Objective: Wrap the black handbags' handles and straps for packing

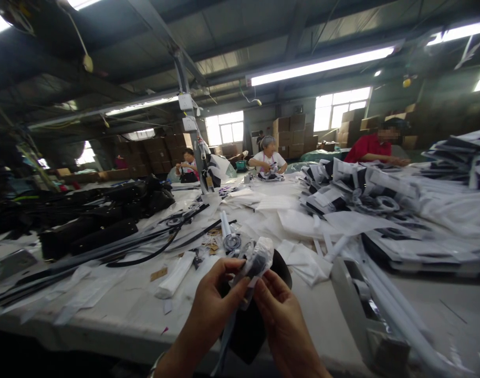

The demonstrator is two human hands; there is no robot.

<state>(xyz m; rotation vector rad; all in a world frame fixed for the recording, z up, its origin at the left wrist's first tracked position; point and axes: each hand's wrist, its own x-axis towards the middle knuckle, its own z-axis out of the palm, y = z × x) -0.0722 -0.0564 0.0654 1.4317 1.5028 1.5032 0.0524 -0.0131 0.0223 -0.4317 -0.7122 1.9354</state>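
Note:
Both of my hands meet in front of me at the table edge, around a small dark piece wrapped in clear and white plastic (258,262). My left hand (218,294) pinches its left side between thumb and fingers. From the right, my right hand (281,315) grips the wrapping's lower side, thumb and fingertips pressed together. Below the hands lies a black item (246,333), partly hidden by them; its kind cannot be made out. A greyish strip (226,341) hangs down beside my left hand.
A tape dispenser (358,299) stands to the right on the white table (177,320). Black bags (98,226) pile up at left, wrapped pieces (342,184) at right. A white wrapped bundle (176,275) and a brown tag (158,274) lie nearby. Several people work across the table.

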